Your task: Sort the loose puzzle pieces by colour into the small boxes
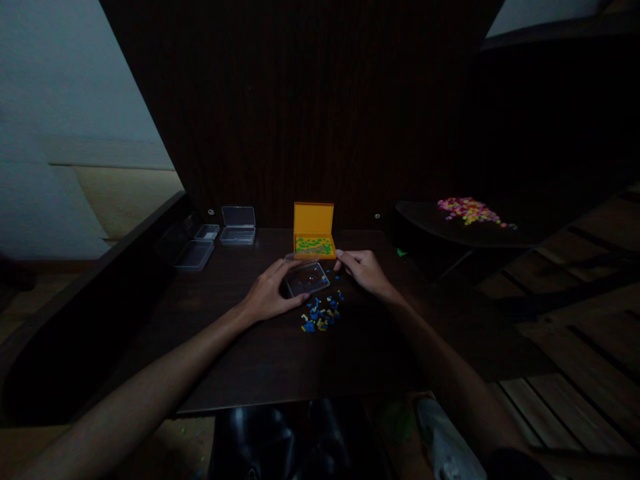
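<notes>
My left hand point(273, 290) grips the near-left side of a clear plastic case point(306, 280), thumb along the front edge and fingers behind. A few small pieces show inside the case. To its right, my right hand point(364, 270) has thumb and forefinger pinched together; whatever lies between them is too small to make out. Just behind stands an open yellow box point(314, 220), its lid upright and its tray full of small green and yellow pieces. In front of the case lies a loose pile of small blue, yellow and white pieces point(320, 317).
Further left on the dark table point(240, 367) stand an open clear case point(238, 227) and another clear case point(195, 255). At right, a dark seat point(425, 223) bears a heap of pink and yellow pieces point(470, 210). A dark panel point(300, 100) rises behind.
</notes>
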A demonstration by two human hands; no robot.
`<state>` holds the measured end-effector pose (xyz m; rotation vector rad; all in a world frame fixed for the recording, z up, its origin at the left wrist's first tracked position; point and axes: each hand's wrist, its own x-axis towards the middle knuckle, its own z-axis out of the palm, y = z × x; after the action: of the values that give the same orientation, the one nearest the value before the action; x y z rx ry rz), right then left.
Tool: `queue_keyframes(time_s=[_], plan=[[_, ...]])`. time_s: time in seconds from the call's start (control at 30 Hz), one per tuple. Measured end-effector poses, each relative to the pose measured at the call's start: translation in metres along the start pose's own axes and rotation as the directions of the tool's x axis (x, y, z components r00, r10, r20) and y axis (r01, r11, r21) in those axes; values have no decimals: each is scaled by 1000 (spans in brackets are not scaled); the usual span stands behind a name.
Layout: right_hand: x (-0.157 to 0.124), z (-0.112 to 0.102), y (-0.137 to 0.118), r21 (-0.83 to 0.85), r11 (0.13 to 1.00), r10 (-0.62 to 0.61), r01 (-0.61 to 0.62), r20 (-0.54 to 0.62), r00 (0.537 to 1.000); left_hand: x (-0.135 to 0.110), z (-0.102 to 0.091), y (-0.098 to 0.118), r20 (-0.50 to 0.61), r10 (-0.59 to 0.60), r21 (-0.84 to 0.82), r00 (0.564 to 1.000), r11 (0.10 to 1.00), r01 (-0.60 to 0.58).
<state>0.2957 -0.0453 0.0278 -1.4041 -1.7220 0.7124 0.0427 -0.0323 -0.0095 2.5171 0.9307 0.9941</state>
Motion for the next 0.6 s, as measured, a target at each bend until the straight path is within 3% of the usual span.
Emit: queue_keyframes(time_s=[0.17, 0.33, 0.6], plan=[[-1, 4, 3, -19, 1000, 9, -7, 65, 998, 0, 0, -4, -20, -4, 12, 1000, 1000, 5], [-7, 10, 1, -146, 982, -97, 123, 173, 980, 1, -3, -7, -49, 21, 18, 999, 1000, -20], [-7, 13, 5, -241, 938, -196, 249, 223, 955, 1, -4, -11, -84, 15, 20, 996, 1000, -13]])
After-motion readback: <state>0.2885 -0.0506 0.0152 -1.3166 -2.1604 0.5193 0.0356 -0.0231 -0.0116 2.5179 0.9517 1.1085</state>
